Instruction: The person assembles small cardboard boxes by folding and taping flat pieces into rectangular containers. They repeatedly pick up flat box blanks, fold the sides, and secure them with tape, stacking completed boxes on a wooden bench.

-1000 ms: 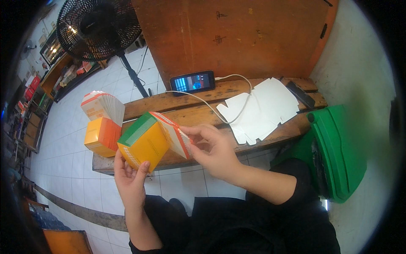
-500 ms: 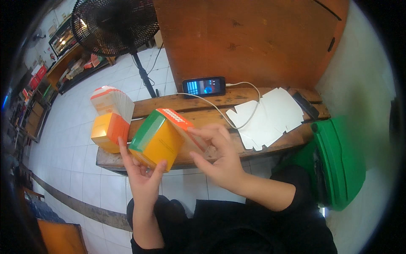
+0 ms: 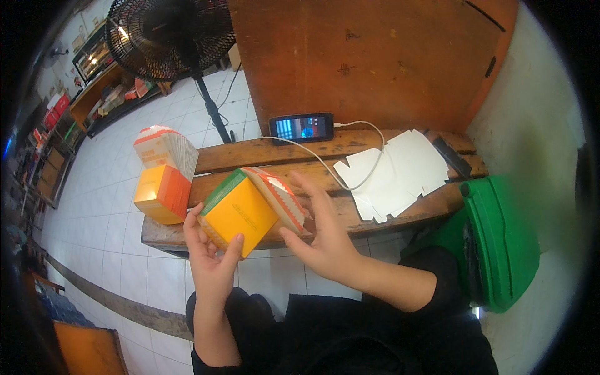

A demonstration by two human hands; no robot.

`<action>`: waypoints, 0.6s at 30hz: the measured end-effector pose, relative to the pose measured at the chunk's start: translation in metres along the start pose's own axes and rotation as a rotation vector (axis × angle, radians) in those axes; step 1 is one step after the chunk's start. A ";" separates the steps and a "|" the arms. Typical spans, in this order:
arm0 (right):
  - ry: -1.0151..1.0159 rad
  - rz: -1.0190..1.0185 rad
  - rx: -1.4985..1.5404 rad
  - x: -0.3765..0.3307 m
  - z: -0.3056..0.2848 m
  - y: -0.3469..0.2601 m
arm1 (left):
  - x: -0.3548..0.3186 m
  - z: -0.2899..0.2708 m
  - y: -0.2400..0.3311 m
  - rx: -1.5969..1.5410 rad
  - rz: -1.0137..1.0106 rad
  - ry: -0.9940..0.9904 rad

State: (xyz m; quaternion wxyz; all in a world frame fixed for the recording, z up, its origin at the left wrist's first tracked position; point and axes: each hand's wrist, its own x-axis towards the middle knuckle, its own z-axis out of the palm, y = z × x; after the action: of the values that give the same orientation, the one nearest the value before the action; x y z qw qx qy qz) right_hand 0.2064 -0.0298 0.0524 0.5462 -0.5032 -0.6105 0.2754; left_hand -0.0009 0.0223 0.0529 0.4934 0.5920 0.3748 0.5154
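My left hand grips a yellow carton box from its lower left, thumb on the front face and fingers round the side. The box is tilted above the bench's front edge. A green panel runs along its upper left side, and an orange-and-white patterned panel slants out on its right. Beside that panel is my right hand, open, with thumb and fingers apart; whether a fingertip touches the box I cannot tell. Left of the box stands another yellow-and-orange box.
Behind that box leans a stack of folded cartons. A phone with a white cable lies at the back of the wooden bench. Flat white card sheets lie at right, by a green bin. A fan stands behind.
The held box has turned, so its yellow face shows more and its green panel less. My right fingers have come off the patterned panel's upper edge and shifted slightly right.
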 end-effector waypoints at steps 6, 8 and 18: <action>-0.023 -0.121 -0.139 -0.001 0.000 0.002 | 0.002 -0.004 -0.002 0.235 0.124 -0.142; -0.022 -0.097 -0.136 -0.001 -0.001 0.004 | 0.001 -0.004 -0.002 0.252 0.093 -0.158; 0.015 -0.132 -0.155 0.018 -0.007 -0.020 | 0.010 -0.009 0.005 0.687 0.506 0.073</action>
State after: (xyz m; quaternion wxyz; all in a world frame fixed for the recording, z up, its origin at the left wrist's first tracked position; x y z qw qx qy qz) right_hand 0.2083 -0.0217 0.0790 0.5270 -0.5046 -0.6578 0.1868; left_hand -0.0079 0.0322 0.0598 0.1120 0.7766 0.3850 0.4859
